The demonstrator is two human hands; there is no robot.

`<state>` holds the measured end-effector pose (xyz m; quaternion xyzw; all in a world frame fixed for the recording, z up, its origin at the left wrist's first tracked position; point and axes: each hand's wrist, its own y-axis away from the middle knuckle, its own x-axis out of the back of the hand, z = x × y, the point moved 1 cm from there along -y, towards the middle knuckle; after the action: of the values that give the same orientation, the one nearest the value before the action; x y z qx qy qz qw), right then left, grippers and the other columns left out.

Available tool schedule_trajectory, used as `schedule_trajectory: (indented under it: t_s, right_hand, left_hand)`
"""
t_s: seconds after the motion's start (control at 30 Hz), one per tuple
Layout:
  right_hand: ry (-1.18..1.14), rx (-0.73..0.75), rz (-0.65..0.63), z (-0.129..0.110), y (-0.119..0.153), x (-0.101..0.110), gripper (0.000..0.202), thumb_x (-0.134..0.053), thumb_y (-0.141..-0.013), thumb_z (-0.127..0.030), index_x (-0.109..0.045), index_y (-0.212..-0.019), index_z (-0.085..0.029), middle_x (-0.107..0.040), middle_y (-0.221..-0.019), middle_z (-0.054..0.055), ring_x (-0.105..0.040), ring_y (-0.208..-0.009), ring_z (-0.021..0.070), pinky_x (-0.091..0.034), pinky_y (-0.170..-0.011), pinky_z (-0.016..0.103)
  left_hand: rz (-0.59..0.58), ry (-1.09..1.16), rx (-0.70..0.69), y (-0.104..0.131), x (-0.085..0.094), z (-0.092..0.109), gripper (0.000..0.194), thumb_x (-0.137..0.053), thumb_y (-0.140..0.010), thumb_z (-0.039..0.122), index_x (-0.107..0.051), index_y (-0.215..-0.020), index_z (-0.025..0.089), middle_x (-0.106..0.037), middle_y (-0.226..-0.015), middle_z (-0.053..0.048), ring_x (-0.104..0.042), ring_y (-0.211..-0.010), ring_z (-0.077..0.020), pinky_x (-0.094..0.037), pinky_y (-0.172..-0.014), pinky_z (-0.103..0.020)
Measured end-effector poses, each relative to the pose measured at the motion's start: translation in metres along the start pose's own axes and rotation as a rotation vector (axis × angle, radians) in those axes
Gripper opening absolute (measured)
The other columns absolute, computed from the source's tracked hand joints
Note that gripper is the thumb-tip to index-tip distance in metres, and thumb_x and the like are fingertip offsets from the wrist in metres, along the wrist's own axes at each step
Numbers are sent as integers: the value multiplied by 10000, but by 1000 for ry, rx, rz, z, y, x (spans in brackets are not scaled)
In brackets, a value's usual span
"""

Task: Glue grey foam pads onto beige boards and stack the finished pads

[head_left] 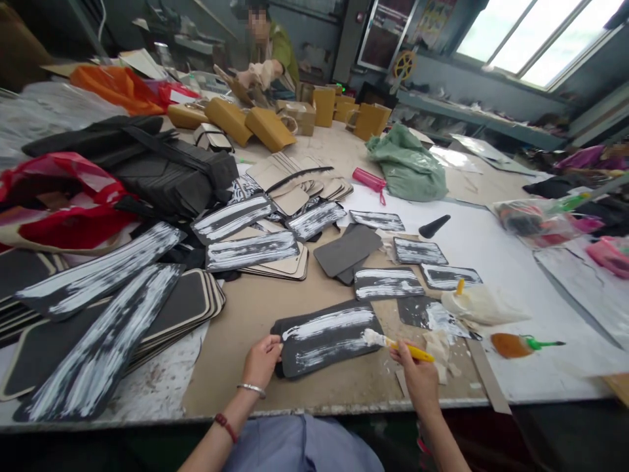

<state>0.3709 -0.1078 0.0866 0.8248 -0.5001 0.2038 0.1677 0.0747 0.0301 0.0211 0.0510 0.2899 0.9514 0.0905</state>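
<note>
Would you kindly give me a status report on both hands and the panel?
Left hand holding black panel by its left edge. Right hand gripping yellow-handled brush, bristles at right end. Panel streaked white, dark patches showing. White-streaked panel close behind.

The only view looks out from the person's head, facing forward and down across the desk [344,147], with the near edge and the blue-grey clothing [299,446] at the lap low in the frame. The left hand [262,362] and the right hand [419,378] are seen from above and behind, close to the lens, their fingers [272,342] below the middle. Wide in its sweep, the view runs on to a co-worker [282,49] and bright windows [528,39] well back along the top, where the room slants sideways.
</note>
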Motion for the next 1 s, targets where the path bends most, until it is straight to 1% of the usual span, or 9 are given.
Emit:
schedule_trajectory:
  t_s: [0.1,0.17,0.23,0.33,0.4,0.47,0.67,0.83,1.0]
  right_hand:
    - [41,-31,10,-1,0,12,552,-612,-569,-655,-618,-793,-151,-670,-610,69,-658,-655,273,-524,-664,393]
    - [15,-17,-1,-10,12,10,523,-624,-589,-628,-611,-812,-154,-675,-649,67,-657,-669,262,-524,-685,385]
    - [-68,-38,-105,-24,36,-7,489,-647,-600,-589,-610,-822,-154,-677,-672,66,-655,-648,252,-534,-666,379]
    - [-185,-97,-308,-41,83,-48,430,-674,-606,-542,-614,-797,-161,-672,-668,57,-646,-594,233,-548,-612,366]
    - [-226,-111,-427,-44,107,-73,395,-679,-607,-529,-616,-762,-172,-665,-665,50,-640,-571,221,-552,-582,358]
    - [-234,-102,-497,-39,120,-87,374,-674,-617,-525,-618,-747,-178,-659,-668,45,-637,-570,216,-555,-573,356]
    - [-151,21,-338,-30,112,-78,336,-630,-695,-485,-613,-815,-172,-651,-750,55,-638,-651,205,-544,-637,346]
    - [-165,23,-440,-43,117,-93,324,-625,-698,-479,-609,-802,-173,-654,-764,58,-630,-624,195,-539,-628,344]
    - [-136,52,-359,-43,123,-106,319,-594,-727,-480,-604,-815,-173,-653,-751,55,-631,-639,197,-533,-649,346]
  left_hand:
    - [7,12,16,2,0,4,203,-609,-523,316,-600,-659,165,-600,-558,25,-533,-518,-119,-442,-507,-228]
    - [2,27,41,4,-2,7,171,-604,-532,283,-592,-652,161,-591,-558,30,-529,-511,-111,-438,-491,-218]
    - [-6,34,66,4,-3,9,130,-592,-551,243,-588,-649,158,-582,-547,34,-527,-500,-104,-430,-466,-205]
    - [-10,28,101,1,-5,8,58,-575,-580,175,-578,-634,154,-550,-501,43,-514,-471,-93,-418,-434,-186]
    - [-6,22,120,0,-5,6,40,-570,-595,139,-575,-633,151,-532,-485,50,-507,-459,-85,-418,-425,-177]
    - [-4,18,132,-2,-5,6,57,-568,-606,112,-582,-647,150,-531,-486,52,-507,-456,-82,-420,-422,-171]
    - [-24,15,146,-2,-6,7,94,-553,-632,73,-586,-658,156,-540,-488,54,-521,-464,-80,-416,-424,-156]
    - [-33,2,139,-2,-5,9,109,-534,-628,54,-569,-629,157,-534,-490,56,-510,-457,-77,-418,-431,-163]
    - [-44,-10,122,-2,-4,12,115,-531,-607,53,-561,-594,163,-523,-476,56,-515,-468,-85,-409,-435,-165]
